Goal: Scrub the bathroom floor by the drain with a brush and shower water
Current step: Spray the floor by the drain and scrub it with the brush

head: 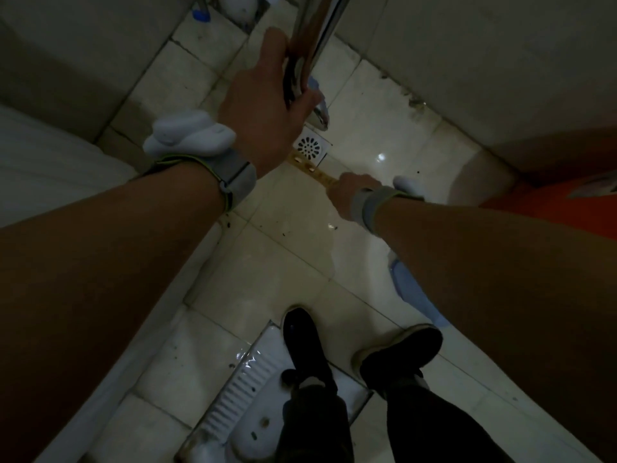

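A square metal floor drain (311, 147) sits in the pale tiled floor (290, 248) near the far wall. My right hand (349, 192) is shut on the handle of a yellowish brush (309, 165), whose head lies on the tile right beside the drain's near edge. Above the drain, my left hand (263, 95) is closed around a chrome shower head (309, 58) that points down toward the drain. Both wrists wear grey bands. The floor between the drain and my feet looks wet and glossy.
A white squat toilet pan (247, 392) lies at the bottom, with my two dark shoes (397, 352) beside and over it. An orange container (567, 208) stands at the right, a blue object (414, 292) beneath my right forearm. Tiled walls close in left and right.
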Available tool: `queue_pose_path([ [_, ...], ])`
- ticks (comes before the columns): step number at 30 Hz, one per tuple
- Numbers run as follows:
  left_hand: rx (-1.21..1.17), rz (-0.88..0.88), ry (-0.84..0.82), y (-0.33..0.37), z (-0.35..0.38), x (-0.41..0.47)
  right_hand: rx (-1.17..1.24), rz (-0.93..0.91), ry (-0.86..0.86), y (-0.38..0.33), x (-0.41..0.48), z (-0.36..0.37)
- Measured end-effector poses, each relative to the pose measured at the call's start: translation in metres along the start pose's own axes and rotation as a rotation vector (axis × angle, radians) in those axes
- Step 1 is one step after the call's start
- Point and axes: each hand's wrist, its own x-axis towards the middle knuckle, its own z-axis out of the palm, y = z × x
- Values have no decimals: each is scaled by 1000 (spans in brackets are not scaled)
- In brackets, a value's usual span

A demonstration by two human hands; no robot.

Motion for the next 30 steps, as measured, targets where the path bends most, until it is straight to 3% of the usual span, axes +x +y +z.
queue_pose_path([
  [6, -34, -38, -7, 5, -9, 4, -118, -56, -69, 54, -33, 26],
  [9, -57, -52, -21, 2, -11, 4, -248, -16, -82, 105, -75, 40],
  [11, -63, -56, -22, -1, -12, 3, -370, 105, -177, 119, -86, 44],
  [15, -62, -56, -34, -2, -8, 3, -117, 96, -70, 104, -65, 31],
  [19, -46, -21, -33, 1, -1, 3, -86, -9, 63, 55, -24, 4],
  [23, -36, 17, -22, 5, 7, 2, -89, 9, 73, 21, 1, -6],
  [27, -54, 6, -23, 10, 4, 3, -53, -4, 22, 50, -27, 31],
  [30, -43, -35, -44, 11, -2, 2, -34, 93, -51, 97, -59, 67],
])
